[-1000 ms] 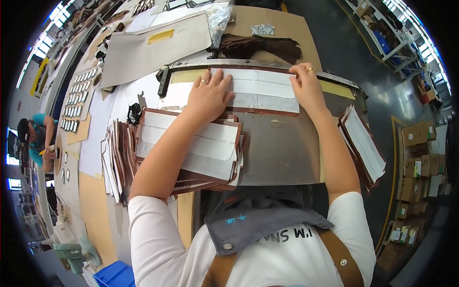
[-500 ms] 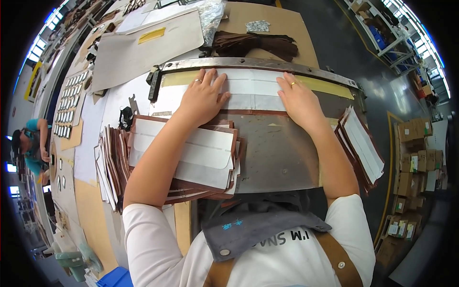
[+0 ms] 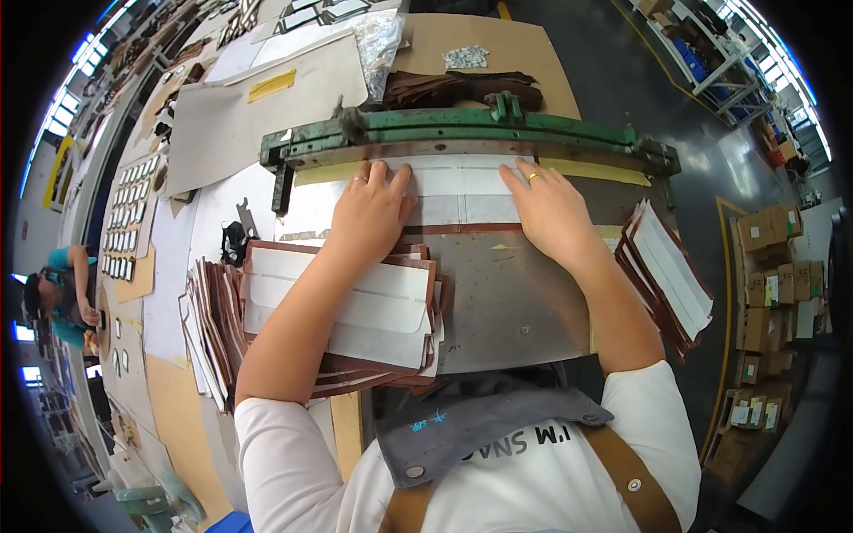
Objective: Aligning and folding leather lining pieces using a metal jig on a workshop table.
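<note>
Far left of the hands is one co-worker, then rows of small white pieces, too small to count surely. Nearer the left hand stand one sheaf of brown-edged pieces, one wrench and one pile of white-and-brown panels, layers uncountable, partly under the left forearm. The left hand, wearing one ring, lies flat with fingers extended, grasping nothing, on the left part of one white panel lying between both hands. One green bar spans just beyond the fingertips. Nearer than the hands, a grey flap bears small blue characters and a white shirt dark lettering. The right hand, also with one ring, presses flat on the panel's right part, gripping nothing. To its right lies one smaller pile; farther right, cartons carry unreadable pale labels.
</note>
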Demonstrator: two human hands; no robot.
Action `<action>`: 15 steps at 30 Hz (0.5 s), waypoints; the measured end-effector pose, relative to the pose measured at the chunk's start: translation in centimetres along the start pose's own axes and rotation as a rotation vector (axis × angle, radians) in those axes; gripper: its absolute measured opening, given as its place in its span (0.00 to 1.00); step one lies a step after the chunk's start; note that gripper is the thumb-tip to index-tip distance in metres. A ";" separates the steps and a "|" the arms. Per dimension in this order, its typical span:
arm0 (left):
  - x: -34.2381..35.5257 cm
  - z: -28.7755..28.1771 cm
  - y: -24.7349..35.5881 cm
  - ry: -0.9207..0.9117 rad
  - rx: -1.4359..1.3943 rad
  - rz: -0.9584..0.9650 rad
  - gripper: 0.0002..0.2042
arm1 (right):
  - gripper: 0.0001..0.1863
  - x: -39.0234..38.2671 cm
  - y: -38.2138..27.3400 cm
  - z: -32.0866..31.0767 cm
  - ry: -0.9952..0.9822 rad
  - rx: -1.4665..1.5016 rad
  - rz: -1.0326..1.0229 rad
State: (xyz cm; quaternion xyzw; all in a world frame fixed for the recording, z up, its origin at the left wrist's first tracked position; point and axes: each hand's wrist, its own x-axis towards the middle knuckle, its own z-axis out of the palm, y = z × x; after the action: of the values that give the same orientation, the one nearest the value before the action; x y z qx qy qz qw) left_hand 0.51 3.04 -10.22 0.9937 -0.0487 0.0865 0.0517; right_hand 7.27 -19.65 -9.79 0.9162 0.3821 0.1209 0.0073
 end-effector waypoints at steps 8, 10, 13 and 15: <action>-0.1 0.6 -0.6 0.008 -0.058 0.008 0.17 | 0.15 2.3 0.0 -1.4 -0.088 0.243 0.021; 0.1 1.2 -0.6 0.120 0.024 0.076 0.17 | 0.14 3.9 -0.3 -0.9 -0.043 0.274 -0.009; 0.3 1.5 -0.8 0.126 0.024 0.082 0.17 | 0.13 7.1 -2.6 1.7 0.203 0.465 -0.261; 0.3 1.5 -0.9 0.112 0.015 0.080 0.17 | 0.13 9.1 -4.0 2.8 0.221 0.547 -0.309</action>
State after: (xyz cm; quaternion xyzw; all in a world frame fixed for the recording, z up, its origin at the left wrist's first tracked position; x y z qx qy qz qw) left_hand 1.19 3.76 -11.76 0.9849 -0.0850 0.1443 0.0433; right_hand 11.26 -10.20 -10.96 0.7967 0.5332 0.1099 -0.2623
